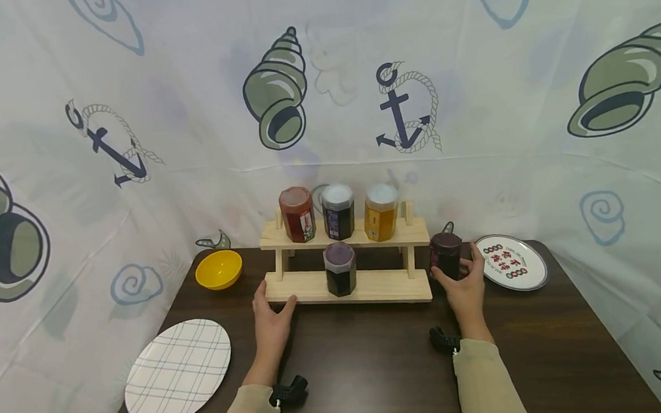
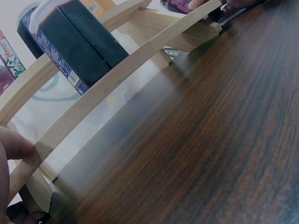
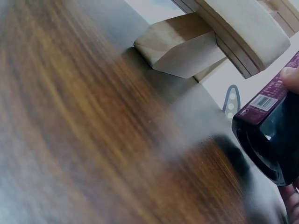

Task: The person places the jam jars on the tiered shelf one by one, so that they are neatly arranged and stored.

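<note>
A two-tier wooden rack (image 1: 382,287) stands at the back of the table. My left hand (image 1: 272,326) grips the left end of its lower board, the thumb (image 2: 16,143) against the front edge. Just past the rack's right end, my right hand (image 1: 466,290) holds a dark jar (image 1: 446,253) with a purple label; the jar's underside shows in the right wrist view. On the lower board stands a black jar (image 1: 341,277) with a purplish lid. The upper board carries a red jar (image 1: 298,216), a dark jar with a white lid (image 1: 339,218) and a yellow jar (image 1: 381,219).
A yellow bowl (image 1: 218,270) sits at the table's back left, with a white checked oval plate (image 1: 178,372) nearer the front. At the back right lies a round white plate (image 1: 527,258) with red lettering. A patterned cloth (image 1: 182,63) hangs behind the dark wooden table (image 1: 371,370).
</note>
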A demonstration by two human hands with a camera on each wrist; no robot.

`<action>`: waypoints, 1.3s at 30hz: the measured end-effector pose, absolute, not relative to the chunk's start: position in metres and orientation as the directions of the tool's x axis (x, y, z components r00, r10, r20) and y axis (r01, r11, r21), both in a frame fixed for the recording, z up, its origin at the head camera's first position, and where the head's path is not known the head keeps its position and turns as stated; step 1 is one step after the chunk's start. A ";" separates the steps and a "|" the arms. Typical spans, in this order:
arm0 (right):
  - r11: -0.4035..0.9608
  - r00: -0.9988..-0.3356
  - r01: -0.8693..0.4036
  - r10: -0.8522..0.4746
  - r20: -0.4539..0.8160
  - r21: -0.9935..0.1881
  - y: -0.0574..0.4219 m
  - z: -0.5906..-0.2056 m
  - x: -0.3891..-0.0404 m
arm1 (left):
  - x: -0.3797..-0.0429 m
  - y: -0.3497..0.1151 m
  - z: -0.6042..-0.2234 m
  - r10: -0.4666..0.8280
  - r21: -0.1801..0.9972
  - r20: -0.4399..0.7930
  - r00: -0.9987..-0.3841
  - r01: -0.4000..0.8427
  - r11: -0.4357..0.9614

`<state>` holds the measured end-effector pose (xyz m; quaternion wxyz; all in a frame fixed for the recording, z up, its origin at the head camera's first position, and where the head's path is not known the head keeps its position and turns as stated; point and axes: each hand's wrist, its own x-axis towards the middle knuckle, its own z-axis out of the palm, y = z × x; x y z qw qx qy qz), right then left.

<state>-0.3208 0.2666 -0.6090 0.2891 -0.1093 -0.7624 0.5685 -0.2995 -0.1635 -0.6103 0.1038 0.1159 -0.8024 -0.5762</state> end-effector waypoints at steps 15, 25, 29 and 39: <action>0.244 -0.748 -0.310 0.534 0.394 -0.919 0.266 -0.605 -0.322 | -0.299 -0.164 -0.610 -0.308 0.952 0.058 -0.950 -0.041 0.305; 0.281 -0.734 -0.348 0.511 0.446 -0.895 0.248 -0.571 -0.301 | -0.299 -0.163 -0.608 -0.306 0.948 0.056 -0.950 -0.046 0.315; 0.214 -0.729 -0.395 0.519 0.447 -0.893 0.247 -0.572 -0.300 | -0.297 -0.163 -0.608 -0.310 0.948 0.053 -0.949 -0.049 0.314; 0.146 -0.733 -0.461 0.493 0.468 -0.875 0.248 -0.571 -0.298 | -0.297 -0.163 -0.610 -0.316 0.950 0.062 -0.947 -0.041 0.310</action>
